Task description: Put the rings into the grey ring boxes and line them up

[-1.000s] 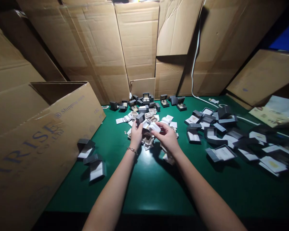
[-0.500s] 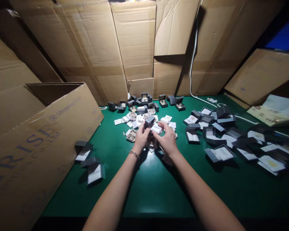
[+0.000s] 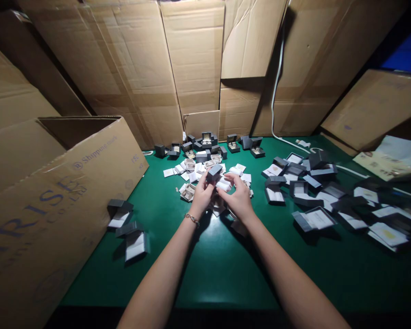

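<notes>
1. Carton [image 3: 78,201], stood at the bench's [image 3: 205,269] left edge; two opened boxes [image 3: 135,246] alongside.
2. Dark box [image 3: 214,171], grasped by the left hand [image 3: 202,198], above loose white pieces [image 3: 192,176], nearer the rear edge.
3. White insert [image 3: 224,183], pinched by the right hand [image 3: 239,195] against the box; fitting or removal, cannot be told. Steady holding seems called for.
4. Open boxes [image 3: 276,195], strewn toward the right edge.

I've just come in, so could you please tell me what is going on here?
A person's left hand holds a small dark-grey box and the right hand holds a small white piece beside it. Both hands are over loose white and beige pieces on a green tabletop. Dark-grey boxes, many open, lie scattered to the right; a large brown cardboard carton stands at left.
</notes>
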Demonstrator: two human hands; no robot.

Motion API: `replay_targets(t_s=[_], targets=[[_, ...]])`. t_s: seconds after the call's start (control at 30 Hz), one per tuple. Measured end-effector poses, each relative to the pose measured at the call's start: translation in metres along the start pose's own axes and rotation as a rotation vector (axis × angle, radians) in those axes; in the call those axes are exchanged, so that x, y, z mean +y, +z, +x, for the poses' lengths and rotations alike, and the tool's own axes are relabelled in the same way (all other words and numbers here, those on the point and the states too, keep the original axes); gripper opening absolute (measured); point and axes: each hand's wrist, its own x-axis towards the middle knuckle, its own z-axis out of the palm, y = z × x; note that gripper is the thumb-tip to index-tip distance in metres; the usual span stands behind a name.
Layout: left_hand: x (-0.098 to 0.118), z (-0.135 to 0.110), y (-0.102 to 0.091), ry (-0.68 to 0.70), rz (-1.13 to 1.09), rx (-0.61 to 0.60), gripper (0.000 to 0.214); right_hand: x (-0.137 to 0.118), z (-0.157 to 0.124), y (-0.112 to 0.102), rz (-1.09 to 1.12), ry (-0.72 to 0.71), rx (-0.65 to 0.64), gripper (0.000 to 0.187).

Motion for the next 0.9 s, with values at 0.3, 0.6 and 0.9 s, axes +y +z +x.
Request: replay_targets(t_s=[0.3,0.6,0.9], targets=[[-0.002,0.002,-0.003,-0.051,-0.019,-0.018,0.058,0.004,0.001,0.001,-0.014,-0.036,-0.064,0.036],[-0.003,0.002,-0.002,-0.025,-0.046,0.005,0.054,0.004,-0.002,0.007,-0.064,0.002,-0.029,0.042],[-0.012,0.008,-0.013,-0.013,-0.124,-0.004,0.059,0.014,0.001,0.01,0.176,0.071,-0.143,0.044]])
